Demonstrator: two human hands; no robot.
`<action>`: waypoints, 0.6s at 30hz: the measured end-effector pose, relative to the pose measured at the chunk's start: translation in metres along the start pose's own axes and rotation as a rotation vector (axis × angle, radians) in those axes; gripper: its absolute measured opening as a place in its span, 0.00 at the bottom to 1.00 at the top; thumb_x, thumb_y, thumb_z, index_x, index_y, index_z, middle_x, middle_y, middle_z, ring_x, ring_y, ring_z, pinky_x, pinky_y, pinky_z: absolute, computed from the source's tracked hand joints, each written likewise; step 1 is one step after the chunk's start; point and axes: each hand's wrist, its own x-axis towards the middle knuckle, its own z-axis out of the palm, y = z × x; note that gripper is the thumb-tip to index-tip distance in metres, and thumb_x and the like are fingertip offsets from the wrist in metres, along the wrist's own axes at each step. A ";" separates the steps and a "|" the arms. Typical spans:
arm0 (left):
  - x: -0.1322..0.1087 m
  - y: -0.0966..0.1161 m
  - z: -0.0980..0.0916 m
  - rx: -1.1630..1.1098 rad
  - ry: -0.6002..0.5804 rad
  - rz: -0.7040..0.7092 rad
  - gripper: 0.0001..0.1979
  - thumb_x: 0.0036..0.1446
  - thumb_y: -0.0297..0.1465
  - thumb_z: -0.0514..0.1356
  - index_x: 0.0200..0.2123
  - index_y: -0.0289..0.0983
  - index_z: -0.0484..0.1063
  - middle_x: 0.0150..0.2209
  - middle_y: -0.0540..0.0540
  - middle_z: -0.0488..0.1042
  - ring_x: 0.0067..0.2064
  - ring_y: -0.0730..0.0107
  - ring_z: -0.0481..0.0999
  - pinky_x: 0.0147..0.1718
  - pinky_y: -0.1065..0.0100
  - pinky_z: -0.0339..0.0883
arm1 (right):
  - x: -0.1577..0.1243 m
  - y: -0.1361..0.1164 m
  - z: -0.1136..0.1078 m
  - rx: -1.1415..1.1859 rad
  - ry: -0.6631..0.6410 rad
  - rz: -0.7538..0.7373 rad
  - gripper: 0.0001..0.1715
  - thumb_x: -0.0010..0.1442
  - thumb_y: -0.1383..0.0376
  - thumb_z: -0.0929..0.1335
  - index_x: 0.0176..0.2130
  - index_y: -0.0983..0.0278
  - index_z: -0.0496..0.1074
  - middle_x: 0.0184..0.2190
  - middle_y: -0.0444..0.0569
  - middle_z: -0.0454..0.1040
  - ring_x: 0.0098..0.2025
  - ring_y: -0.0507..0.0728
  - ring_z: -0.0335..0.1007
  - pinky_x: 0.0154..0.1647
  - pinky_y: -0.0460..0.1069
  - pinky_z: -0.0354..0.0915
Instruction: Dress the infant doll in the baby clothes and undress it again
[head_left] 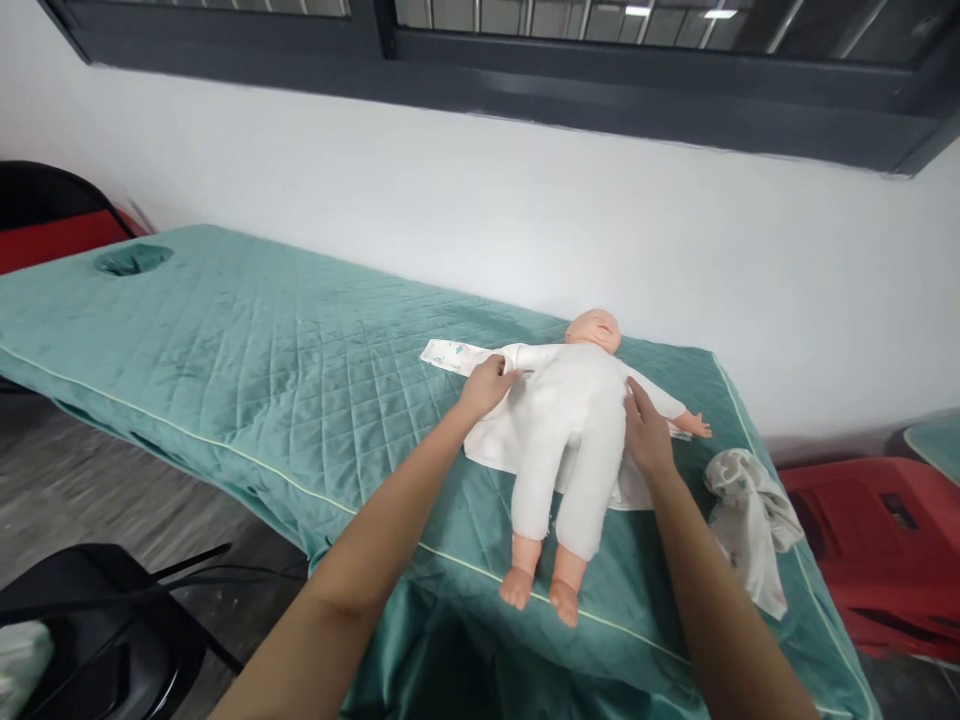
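Note:
A baby doll (571, 430) in a white suit lies on its back on a green quilted table (247, 370), head toward the wall, bare feet at the near edge. Under it lies an open white garment (499, 440). My left hand (487, 385) pinches the doll's left sleeve, fingers closed on the cloth. My right hand (646, 432) lies flat on the doll's side, fingers together and stretched along the cloth. A patterned strip (450, 355) sticks out beyond the sleeve.
A crumpled pale cloth (750, 515) hangs at the table's right edge. Red plastic furniture (877, 545) stands to the right. A black chair (97, 620) is at lower left. A face hole (135, 260) marks the table's far left end.

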 end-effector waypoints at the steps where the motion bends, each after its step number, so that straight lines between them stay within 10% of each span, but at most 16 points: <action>1: 0.005 0.005 0.000 -0.049 -0.004 -0.010 0.09 0.56 0.37 0.64 0.31 0.38 0.70 0.30 0.48 0.74 0.33 0.63 0.72 0.36 0.65 0.63 | 0.001 -0.002 -0.001 0.028 -0.018 0.005 0.42 0.64 0.41 0.59 0.67 0.60 0.65 0.68 0.55 0.65 0.71 0.69 0.56 0.73 0.64 0.49; 12: 0.036 0.071 0.016 -0.003 -0.139 0.252 0.10 0.62 0.29 0.56 0.42 0.36 0.76 0.43 0.42 0.81 0.46 0.58 0.78 0.48 0.62 0.67 | 0.000 -0.030 0.023 0.132 -0.094 -0.048 0.50 0.63 0.33 0.56 0.72 0.55 0.54 0.73 0.49 0.55 0.74 0.69 0.48 0.75 0.64 0.45; 18: 0.031 0.078 0.011 0.231 -0.118 0.153 0.12 0.62 0.34 0.57 0.45 0.39 0.78 0.46 0.38 0.81 0.47 0.51 0.79 0.46 0.59 0.69 | 0.007 -0.022 0.035 0.192 -0.114 0.006 0.52 0.58 0.30 0.57 0.72 0.50 0.54 0.73 0.45 0.53 0.76 0.65 0.43 0.75 0.61 0.48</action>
